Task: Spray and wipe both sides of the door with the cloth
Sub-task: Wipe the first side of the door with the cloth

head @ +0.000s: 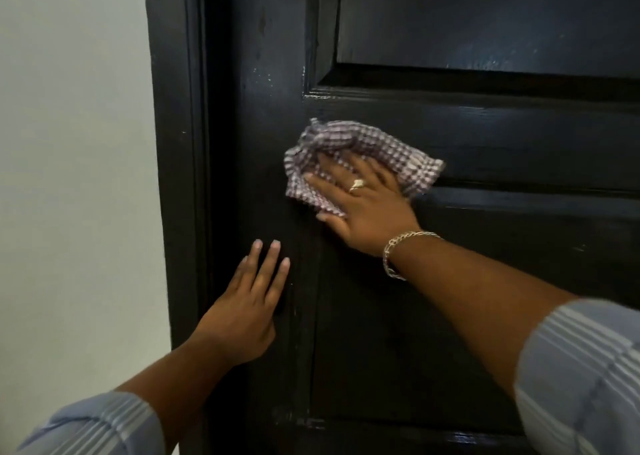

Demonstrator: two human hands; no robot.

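A glossy black panelled door [485,135] fills most of the view. A crumpled purple-and-white checked cloth [391,153] lies against its middle rail. My right hand [363,208] presses the cloth flat onto the door with straight, spread fingers; it wears a ring and a chain bracelet. My left hand [242,309] rests flat on the door's left stile, below and to the left of the cloth, fingers straight and pointing up, holding nothing. No spray bottle is in view.
The black door frame [180,177] runs down the left side, and a plain white wall [76,177] lies beyond it. Small droplets and streaks glint on the door above the cloth [263,73].
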